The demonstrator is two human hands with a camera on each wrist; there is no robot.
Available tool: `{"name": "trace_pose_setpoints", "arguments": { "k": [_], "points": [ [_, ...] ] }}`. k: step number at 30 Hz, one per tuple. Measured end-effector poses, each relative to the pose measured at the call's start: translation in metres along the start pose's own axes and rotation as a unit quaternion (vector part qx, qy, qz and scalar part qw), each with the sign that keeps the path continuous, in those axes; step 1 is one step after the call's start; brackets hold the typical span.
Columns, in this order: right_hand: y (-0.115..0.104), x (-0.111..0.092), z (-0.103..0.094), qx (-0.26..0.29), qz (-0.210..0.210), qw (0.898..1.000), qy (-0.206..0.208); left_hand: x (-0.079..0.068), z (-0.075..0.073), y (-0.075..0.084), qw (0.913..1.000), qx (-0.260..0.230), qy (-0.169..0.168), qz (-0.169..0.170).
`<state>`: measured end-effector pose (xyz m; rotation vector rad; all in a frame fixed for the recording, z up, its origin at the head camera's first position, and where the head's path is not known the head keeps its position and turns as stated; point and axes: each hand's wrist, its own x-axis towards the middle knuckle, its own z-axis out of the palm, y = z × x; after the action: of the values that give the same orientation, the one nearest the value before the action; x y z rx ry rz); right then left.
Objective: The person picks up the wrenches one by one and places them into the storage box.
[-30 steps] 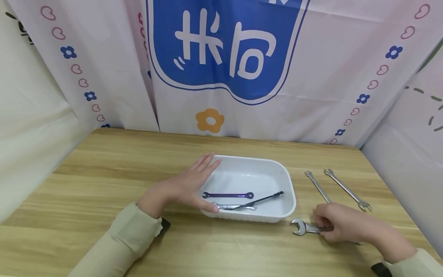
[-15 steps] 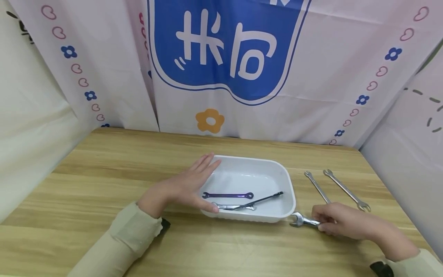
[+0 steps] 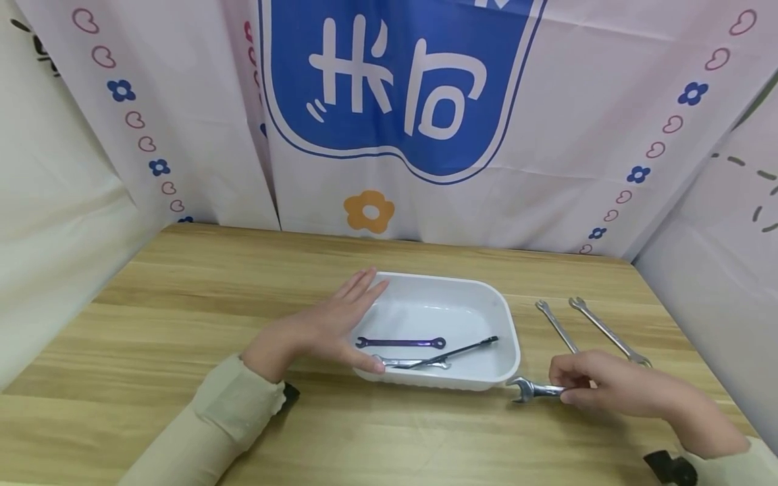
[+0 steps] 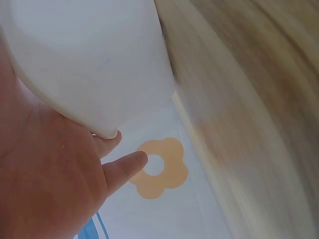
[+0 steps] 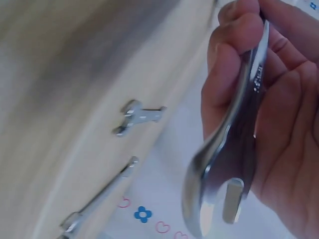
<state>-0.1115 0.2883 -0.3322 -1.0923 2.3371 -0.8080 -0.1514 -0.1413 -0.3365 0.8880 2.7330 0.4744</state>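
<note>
My right hand [image 3: 620, 385] grips a large silver wrench [image 3: 537, 390] by its shaft. In the right wrist view the fingers curl round the wrench [image 5: 224, 144] and its open-ended head sticks out. That head is close to the near right corner of a white plastic container [image 3: 450, 290]. My left hand [image 3: 325, 331] rests on the container's left rim with fingers spread and straight. Inside lie a purple wrench [image 3: 401, 343], a silver wrench [image 3: 439, 365] partly hidden by my left thumb, and a thin black tool [image 3: 474, 347] crossing it.
To the right, two slimmer silver wrenches lie on the wooden table [image 3: 182, 351]: the left one [image 3: 554, 324] and the right one [image 3: 604, 329]. My right hand hides part of them in the head view. A printed cloth [image 3: 200, 135] hangs behind the table.
My right hand has lifted the large wrench off the table and turned it slightly. My left hand and the container have stayed in place.
</note>
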Motion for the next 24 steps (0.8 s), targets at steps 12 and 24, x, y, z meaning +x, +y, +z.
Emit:
{"name": "trace_pose_setpoints", "arguments": {
  "k": [12, 24],
  "points": [
    [-0.019, 0.002, -0.009, 0.016, -0.049, 0.999, -0.010, 0.000, -0.001, 0.002, 1.0000, -0.001, 0.002, 0.006],
    [-0.038, 0.024, -0.019, 0.026, -0.067, 0.997, -0.003, -0.001, -0.001, 0.002, 1.0000, -0.005, -0.001, 0.002]
  ]
}}
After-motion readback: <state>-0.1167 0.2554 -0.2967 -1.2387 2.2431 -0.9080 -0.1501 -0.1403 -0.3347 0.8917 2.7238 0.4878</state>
